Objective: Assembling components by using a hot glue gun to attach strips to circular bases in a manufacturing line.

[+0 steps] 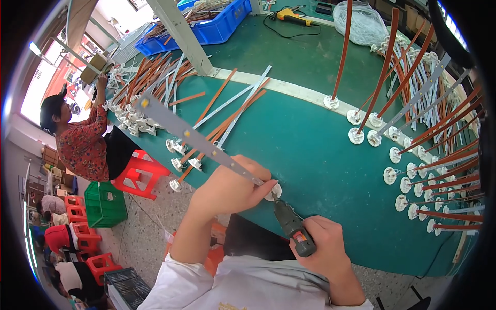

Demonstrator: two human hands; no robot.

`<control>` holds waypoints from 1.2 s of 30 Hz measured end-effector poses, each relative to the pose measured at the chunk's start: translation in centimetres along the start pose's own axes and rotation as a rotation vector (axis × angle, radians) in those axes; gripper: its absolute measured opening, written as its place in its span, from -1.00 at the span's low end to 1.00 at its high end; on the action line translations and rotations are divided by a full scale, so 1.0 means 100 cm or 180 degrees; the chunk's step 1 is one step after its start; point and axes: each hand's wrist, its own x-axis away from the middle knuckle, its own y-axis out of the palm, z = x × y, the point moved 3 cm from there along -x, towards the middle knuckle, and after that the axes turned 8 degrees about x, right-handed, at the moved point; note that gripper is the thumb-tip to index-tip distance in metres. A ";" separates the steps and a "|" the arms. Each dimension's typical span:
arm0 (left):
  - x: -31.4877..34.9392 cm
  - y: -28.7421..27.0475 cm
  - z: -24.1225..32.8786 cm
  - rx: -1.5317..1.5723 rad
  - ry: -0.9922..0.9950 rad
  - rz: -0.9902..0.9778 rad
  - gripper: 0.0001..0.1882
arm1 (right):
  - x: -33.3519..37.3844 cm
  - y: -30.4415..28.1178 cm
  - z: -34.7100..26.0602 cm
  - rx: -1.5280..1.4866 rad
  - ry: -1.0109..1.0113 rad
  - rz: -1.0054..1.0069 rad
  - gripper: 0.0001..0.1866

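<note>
My left hand (240, 183) is closed on a long LED strip (194, 138) with yellow chips, which slants up to the left. At the strip's lower end, by my fingertips, is a round white base (274, 192), partly hidden. My right hand (323, 240) grips a dark tool shaped like an electric screwdriver (291, 223). Its narrow tip points at the white base; I cannot tell whether it turns. Just left of my hands lie several loose strips with white bases (178, 164).
Many strips stand or lean on white bases (390, 175) along the right side of the green table (320, 150). Blue crate (227, 23), yellow-and-black tool (292, 16) and plastic bag (359, 23) sit at the back. A person (82, 137) sits at the left beside piled strips (150, 82).
</note>
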 end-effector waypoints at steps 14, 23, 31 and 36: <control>-0.002 -0.004 -0.007 0.0197 -0.0040 -0.0048 -0.87 | 0.003 0.003 -0.001 0.0431 0.0268 -0.0278 -0.72; -0.002 -0.004 -0.008 0.0189 -0.0067 -0.0116 -0.87 | -0.006 0.003 -0.009 0.0205 0.0109 0.0111 -0.78; -0.003 -0.005 -0.010 0.0255 -0.0081 -0.0102 -0.86 | -0.003 0.000 -0.005 0.0570 0.0202 0.0208 -0.78; -0.004 -0.004 -0.010 0.0235 -0.0092 -0.0152 -0.87 | 0.000 0.000 -0.003 0.0561 0.0320 0.0208 -0.76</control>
